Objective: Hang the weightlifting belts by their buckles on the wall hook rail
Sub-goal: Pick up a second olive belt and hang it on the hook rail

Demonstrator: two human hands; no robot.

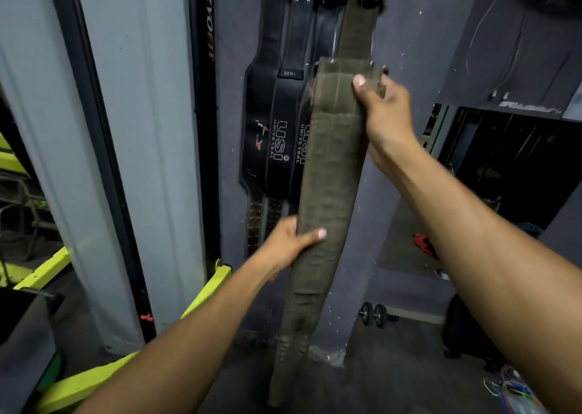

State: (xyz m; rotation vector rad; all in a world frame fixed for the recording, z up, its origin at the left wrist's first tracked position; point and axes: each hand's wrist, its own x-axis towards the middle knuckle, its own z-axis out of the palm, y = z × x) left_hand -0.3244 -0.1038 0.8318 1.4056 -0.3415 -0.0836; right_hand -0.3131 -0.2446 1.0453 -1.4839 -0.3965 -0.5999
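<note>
Two black leather weightlifting belts with white lettering (pixel 277 123) already hang flat against the grey wall (pixel 406 51), their tops running out of view above, so that part of the job looks done. A long olive-green woven fabric belt (pixel 330 167) hangs just to their right, partly in front of them — its upper end reaches the top edge of the picture, where bunched green fabric hints at a fastening, but the hook rail itself is out of view and I cannot tell whether the buckle is truly seated on a hook.

The right hand (pixel 382 104) is closed on the green belt's right edge near a folded-over section, thumb pressed across the front. The left hand (pixel 291 243) grips the belt lower down from the left side, thumb over the face, fingers behind. The tail dangles free toward the floor.

My judgement: this belt is at the settling stage — being straightened or steadied. What remains is letting go, and any further belts, none of which show here.
</note>
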